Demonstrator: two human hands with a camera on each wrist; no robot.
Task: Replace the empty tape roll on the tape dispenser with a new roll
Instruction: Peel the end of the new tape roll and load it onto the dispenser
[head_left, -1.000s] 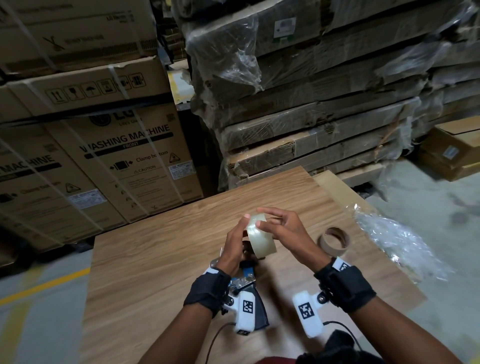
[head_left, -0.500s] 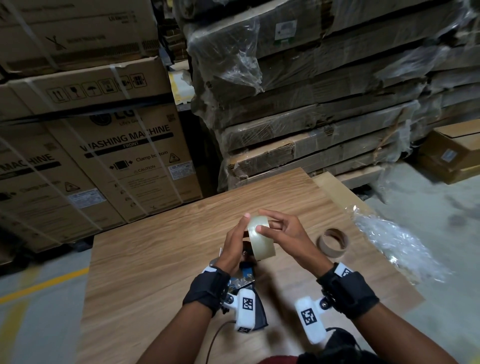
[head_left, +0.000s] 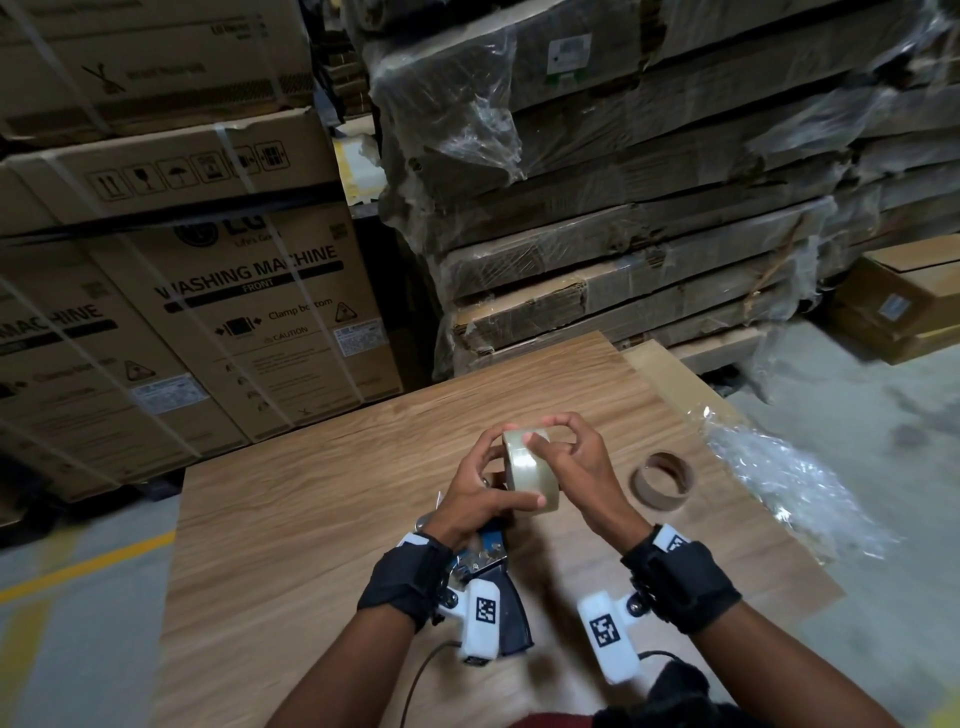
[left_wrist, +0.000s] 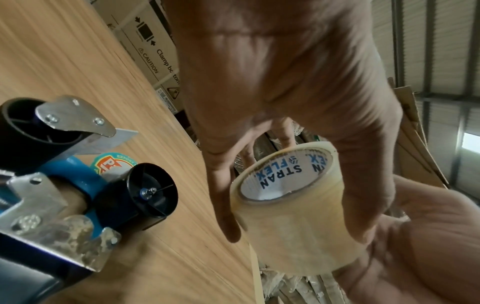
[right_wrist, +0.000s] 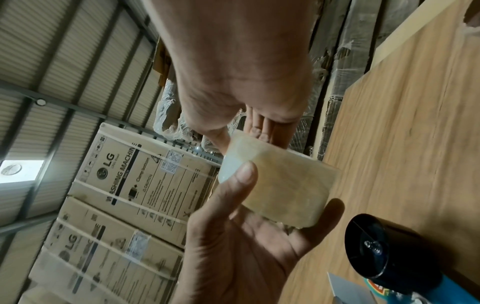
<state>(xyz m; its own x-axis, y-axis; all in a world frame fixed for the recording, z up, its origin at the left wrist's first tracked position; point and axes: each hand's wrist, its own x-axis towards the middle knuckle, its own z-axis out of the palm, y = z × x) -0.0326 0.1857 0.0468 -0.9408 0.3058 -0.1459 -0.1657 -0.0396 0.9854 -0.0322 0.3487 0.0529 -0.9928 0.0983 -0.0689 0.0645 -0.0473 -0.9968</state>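
Both hands, the left hand (head_left: 480, 488) and the right hand (head_left: 582, 467), hold the new tape roll (head_left: 530, 473) above the tape dispenser (left_wrist: 64, 185), whose black hub (left_wrist: 145, 192) stands bare just left of the roll. On the right, the empty cardboard core (head_left: 662, 480) and crumpled plastic wrap (head_left: 789, 483) lie in the way. The surface (head_left: 311, 519) is open to the left; stacked cartons (head_left: 623, 208) wall off the far side.
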